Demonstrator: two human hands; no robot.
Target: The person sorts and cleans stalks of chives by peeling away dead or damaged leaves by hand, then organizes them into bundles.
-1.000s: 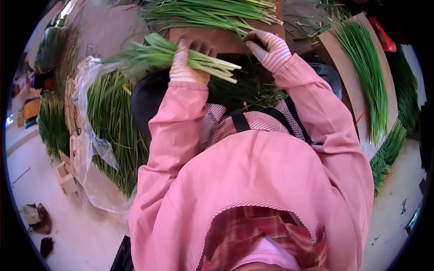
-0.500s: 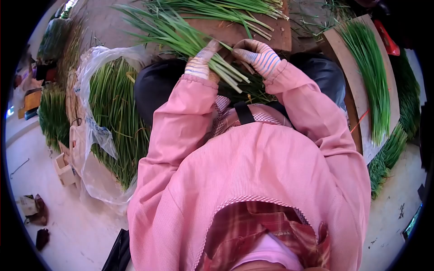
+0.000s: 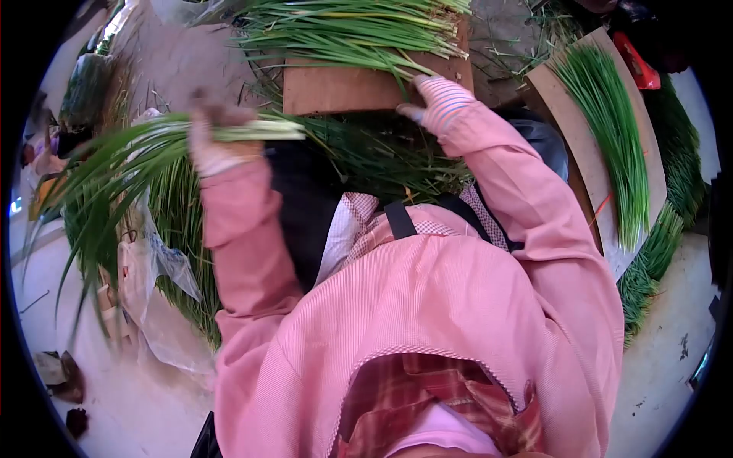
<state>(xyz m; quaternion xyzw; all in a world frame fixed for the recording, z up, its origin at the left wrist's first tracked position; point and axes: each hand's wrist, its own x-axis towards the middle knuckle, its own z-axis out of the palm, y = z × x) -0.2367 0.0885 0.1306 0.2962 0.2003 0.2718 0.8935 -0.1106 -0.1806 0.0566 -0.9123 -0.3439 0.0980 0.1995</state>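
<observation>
My left hand [image 3: 217, 137], in a striped glove and blurred by motion, is closed round a bunch of garlic chives [image 3: 134, 156] at the left. Their pale stem ends point right and the long leaves droop to the left. My right hand [image 3: 441, 101], gloved too, is at the near edge of a pile of chives [image 3: 359, 29] on a brown board [image 3: 336, 90]. Its thumb stands apart from the fingers. The fingertips reach the stem ends of a few stalks, and part of them is hard to make out.
More chives lie in a clear plastic bag [image 3: 164, 259] at my left. Neat chives [image 3: 611, 130] rest on a slanted board at the right, with further bundles [image 3: 649, 282] beside it. Loose leaves [image 3: 374, 153] cover the space between my knees. A red object [image 3: 637, 65] lies at upper right.
My left hand has swung left with the bunch, away from my right hand. My right hand has moved slightly up and right to the pile on the board.
</observation>
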